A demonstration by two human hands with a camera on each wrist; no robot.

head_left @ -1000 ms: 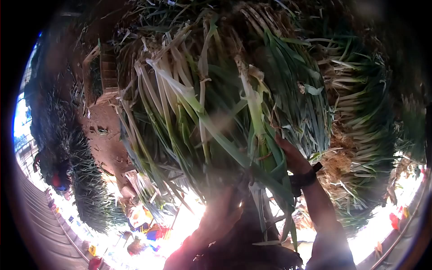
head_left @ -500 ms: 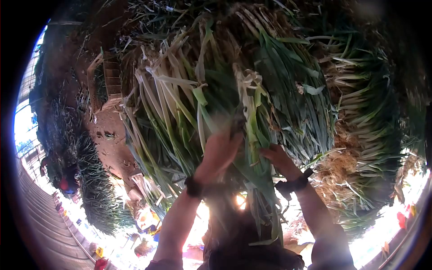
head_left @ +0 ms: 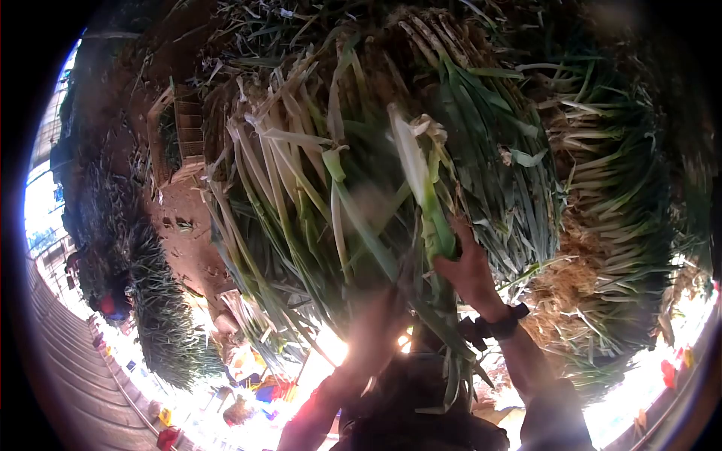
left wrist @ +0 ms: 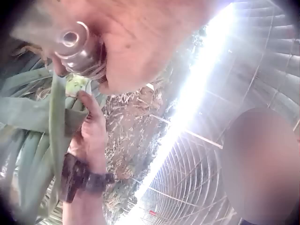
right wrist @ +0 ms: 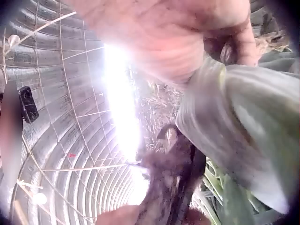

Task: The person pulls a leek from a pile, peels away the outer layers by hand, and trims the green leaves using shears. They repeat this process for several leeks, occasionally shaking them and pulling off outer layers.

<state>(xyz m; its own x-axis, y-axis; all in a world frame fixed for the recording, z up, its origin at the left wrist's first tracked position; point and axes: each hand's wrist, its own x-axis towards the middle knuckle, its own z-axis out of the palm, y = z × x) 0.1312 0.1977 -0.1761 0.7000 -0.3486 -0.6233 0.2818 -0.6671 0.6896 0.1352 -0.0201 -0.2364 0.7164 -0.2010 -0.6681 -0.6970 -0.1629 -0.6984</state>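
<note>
A leek [head_left: 421, 188] with a pale, peeled-looking shaft stands out over the pile, and my right hand [head_left: 472, 272] grips it around its green part. In the right wrist view the right hand [right wrist: 183, 37] has broad leaves [right wrist: 262, 117] beside its palm. My left hand [head_left: 374, 323], blurred, is lower and to the left. In the left wrist view the left hand [left wrist: 140, 44] curls round a shiny round-ended tool [left wrist: 77, 51], close to the right hand [left wrist: 91, 136]. A dark tool [right wrist: 171, 178] shows low in the right wrist view; its working end is unclear.
Piled leeks [head_left: 286, 173] lie in front, with another stacked row [head_left: 602, 188] on the right. A slatted crate [head_left: 186, 128] rests on brown ground [head_left: 180, 233] at left. Ribbed metal sheeting [head_left: 68, 346] curves along the lower left.
The left hand has dropped back toward the body from beside the leek. The right hand has shifted its hold on the stalk, and the leek's shaft now looks whiter and cleaner.
</note>
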